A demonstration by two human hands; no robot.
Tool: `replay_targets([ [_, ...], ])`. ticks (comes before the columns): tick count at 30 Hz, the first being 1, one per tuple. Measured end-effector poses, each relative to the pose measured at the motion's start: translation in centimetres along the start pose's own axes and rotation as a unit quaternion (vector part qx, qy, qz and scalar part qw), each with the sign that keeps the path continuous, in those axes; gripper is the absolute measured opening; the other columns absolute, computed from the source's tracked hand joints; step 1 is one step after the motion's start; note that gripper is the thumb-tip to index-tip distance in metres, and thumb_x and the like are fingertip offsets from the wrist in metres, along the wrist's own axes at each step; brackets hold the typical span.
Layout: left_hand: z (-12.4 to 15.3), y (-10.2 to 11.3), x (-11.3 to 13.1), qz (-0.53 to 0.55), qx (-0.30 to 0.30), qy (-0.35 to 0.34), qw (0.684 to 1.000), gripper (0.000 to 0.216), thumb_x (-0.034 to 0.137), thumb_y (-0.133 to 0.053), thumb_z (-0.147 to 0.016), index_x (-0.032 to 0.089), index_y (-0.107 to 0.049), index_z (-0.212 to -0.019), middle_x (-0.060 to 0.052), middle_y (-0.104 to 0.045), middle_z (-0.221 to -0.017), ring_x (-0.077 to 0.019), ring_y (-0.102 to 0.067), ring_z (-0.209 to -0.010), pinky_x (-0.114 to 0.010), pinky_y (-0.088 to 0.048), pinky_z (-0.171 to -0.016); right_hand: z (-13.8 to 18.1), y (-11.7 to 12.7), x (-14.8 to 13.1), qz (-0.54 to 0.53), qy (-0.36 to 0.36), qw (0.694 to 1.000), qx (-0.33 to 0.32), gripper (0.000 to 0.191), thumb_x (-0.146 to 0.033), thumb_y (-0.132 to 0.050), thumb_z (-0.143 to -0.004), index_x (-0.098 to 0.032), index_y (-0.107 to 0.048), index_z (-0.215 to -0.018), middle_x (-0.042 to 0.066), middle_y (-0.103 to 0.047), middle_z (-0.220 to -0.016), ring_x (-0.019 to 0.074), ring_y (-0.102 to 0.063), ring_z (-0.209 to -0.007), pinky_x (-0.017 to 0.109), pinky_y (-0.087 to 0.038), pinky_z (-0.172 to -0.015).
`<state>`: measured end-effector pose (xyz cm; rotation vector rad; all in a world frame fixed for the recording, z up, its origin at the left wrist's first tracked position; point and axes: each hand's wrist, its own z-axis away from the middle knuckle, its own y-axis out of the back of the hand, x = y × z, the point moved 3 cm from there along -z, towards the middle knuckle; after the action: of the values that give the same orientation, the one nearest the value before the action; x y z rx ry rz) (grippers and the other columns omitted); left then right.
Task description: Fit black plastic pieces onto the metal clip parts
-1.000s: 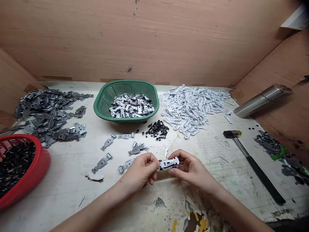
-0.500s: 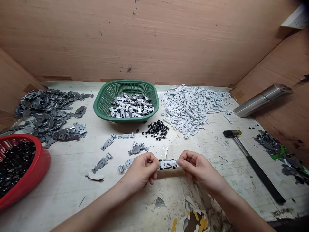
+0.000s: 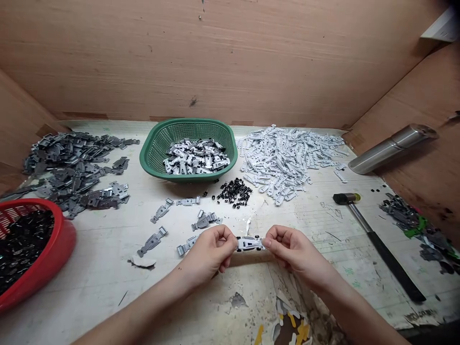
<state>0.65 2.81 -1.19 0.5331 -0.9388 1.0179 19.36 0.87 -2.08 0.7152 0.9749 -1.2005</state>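
A small white toy race car [image 3: 250, 244] with black wheels is held level just above the table, between my two hands. My left hand [image 3: 215, 247] pinches its left end between thumb and fingers. At its right end, the thumb and forefinger of my right hand [image 3: 287, 244] close on the narrow tip. Several grey car base plates [image 3: 152, 241] lie loose to the left of my left hand, one partly hidden behind it. Beyond the car sits a small heap of black parts [image 3: 235, 191].
A green basket [image 3: 189, 178] of white-and-black cars stands at the back, beside a pile of white car bodies [image 3: 283, 158]. Grey plates [image 3: 79, 172] and a red basket [image 3: 66, 244] lie left. On the right are a hammer [image 3: 381, 254] and a metal cylinder [image 3: 388, 151].
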Motion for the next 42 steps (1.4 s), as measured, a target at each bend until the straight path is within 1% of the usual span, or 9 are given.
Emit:
replay_targets([
  [11,-0.2,0.0,-0.4,0.015,0.0,-0.006,1.0,0.021,0.036,-0.05,-0.08,0.019,-0.045,-0.07,0.009,-0.043,-0.043,-0.0041,-0.035,-0.037,-0.015,-0.028,-0.04,-0.5,-0.1,0.2,-0.04,-0.016,0.999,-0.005,0.031,-0.043,-0.066,-0.074,-0.017,-0.049,-0.077,-0.008,-0.04,-0.056,0.0031,-0.032,-0.043,0.015,-0.02,-0.037],
  [14,-0.2,-0.2,-0.5,0.022,-0.001,-0.009,1.0,0.022,0.037,-0.051,-0.08,0.019,-0.044,-0.07,0.009,-0.042,-0.042,-0.004,-0.035,-0.036,-0.015,-0.027,-0.039,-0.8,-0.2,0.5,-0.056,-0.034,0.997,-0.051,0.029,-0.043,-0.063,-0.077,-0.018,-0.051,-0.086,-0.007,-0.045,-0.055,0.003,-0.034,-0.04,0.015,-0.021,-0.035],
  [16,-0.3,-0.2,-0.6,0.03,-0.005,-0.017,0.999,0.022,0.037,-0.05,-0.081,0.019,-0.044,-0.071,0.009,-0.043,-0.042,-0.004,-0.035,-0.037,-0.015,-0.027,-0.039,-1.0,-0.3,0.6,-0.054,-0.041,0.994,-0.081,0.029,-0.043,-0.061,-0.078,-0.016,-0.052,-0.084,-0.005,-0.051,-0.056,0.003,-0.037,-0.039,0.014,-0.023,-0.035],
  [20,-0.3,0.0,-0.5,0.039,0.01,-0.039,0.998,0.02,0.035,-0.05,-0.081,0.019,-0.044,-0.071,0.007,-0.047,-0.049,-0.0064,-0.044,-0.044,-0.017,-0.037,-0.045,-1.2,-0.6,0.6,-0.058,-0.023,0.995,-0.077,0.031,-0.044,-0.063,-0.076,-0.015,-0.051,-0.077,-0.001,-0.056,-0.063,0.0037,-0.043,-0.043,0.014,-0.027,-0.036],
  [24,-0.1,-0.3,-0.1,0.01,-0.002,-0.047,0.999,0.026,0.042,-0.056,-0.077,0.019,-0.046,-0.085,0.005,-0.051,-0.06,-0.0094,-0.051,-0.051,-0.021,-0.044,-0.05,-1.2,-1.5,0.6,-0.051,0.004,0.996,-0.079,0.031,-0.044,-0.061,-0.077,-0.016,-0.05,-0.077,-0.004,-0.052,-0.06,0.004,-0.042,-0.044,0.015,-0.026,-0.038],
  [28,0.2,-0.8,-0.1,-0.061,-0.034,-0.015,0.997,0.031,0.048,-0.054,-0.077,0.018,-0.05,-0.086,0.007,-0.048,-0.048,-0.0082,-0.046,-0.042,-0.018,-0.036,-0.043,-0.9,-2.6,0.9,-0.028,0.052,0.994,-0.096,0.027,-0.042,-0.055,-0.084,-0.017,-0.047,-0.079,-0.005,-0.048,-0.059,0.0045,-0.042,-0.047,0.017,-0.029,-0.044],
  [34,0.5,-0.9,0.2,-0.068,-0.024,-0.057,0.996,0.028,0.047,-0.054,-0.078,0.019,-0.049,-0.076,0.009,-0.04,-0.043,-0.0056,-0.037,-0.038,-0.015,-0.026,-0.038,-0.9,-3.1,1.6,-0.047,0.091,0.991,-0.084,0.028,-0.041,-0.053,-0.085,-0.018,-0.042,-0.075,-0.009,-0.037,-0.053,0.0036,-0.031,-0.044,0.016,-0.024,-0.042],
  [39,0.5,-1.4,-0.4,-0.03,-0.035,-0.024,0.999,0.028,0.047,-0.051,-0.08,0.02,-0.044,-0.074,0.01,-0.038,-0.041,-0.0054,-0.029,-0.036,-0.016,-0.023,-0.037,-1.3,-2.5,2.1,-0.094,0.026,0.984,-0.149,0.033,-0.05,-0.048,-0.085,-0.017,-0.046,-0.082,-0.004,-0.053,-0.057,0.0041,-0.042,-0.039,0.015,-0.024,-0.036],
  [42,0.8,-1.2,0.1,-0.049,-0.035,-0.049,0.997,0.028,0.047,-0.047,-0.082,0.02,-0.045,-0.075,0.008,-0.04,-0.045,-0.0072,-0.035,-0.04,-0.017,-0.027,-0.041,-1.0,-2.2,1.0,-0.068,0.041,0.985,-0.15,0.032,-0.049,-0.052,-0.083,-0.017,-0.046,-0.083,-0.003,-0.056,-0.063,0.0055,-0.048,-0.043,0.015,-0.029,-0.038],
])
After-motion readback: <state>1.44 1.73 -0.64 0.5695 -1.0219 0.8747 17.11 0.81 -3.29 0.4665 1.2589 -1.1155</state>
